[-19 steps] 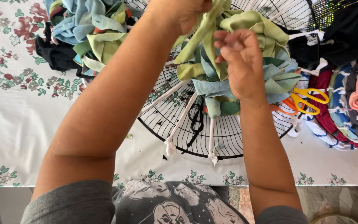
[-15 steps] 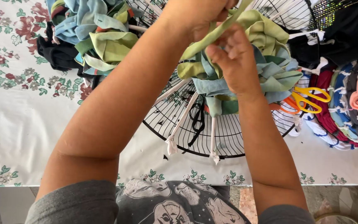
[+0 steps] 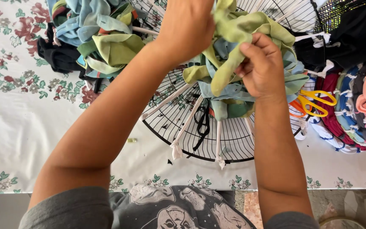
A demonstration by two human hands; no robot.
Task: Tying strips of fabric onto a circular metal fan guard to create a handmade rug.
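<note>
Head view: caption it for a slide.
Both hands, left hand and right hand, grip green fabric strips over a black fan grille.

A single head-worn camera looks steeply down from above the person's chest onto the surface [image 3: 30, 127], facing forward and away from the body. It sits close, so both forearms fill the middle of the view and the left hand [image 3: 187, 29] is cut by the top edge, beside the right hand [image 3: 261, 70]. No second view shares the scene.
</note>
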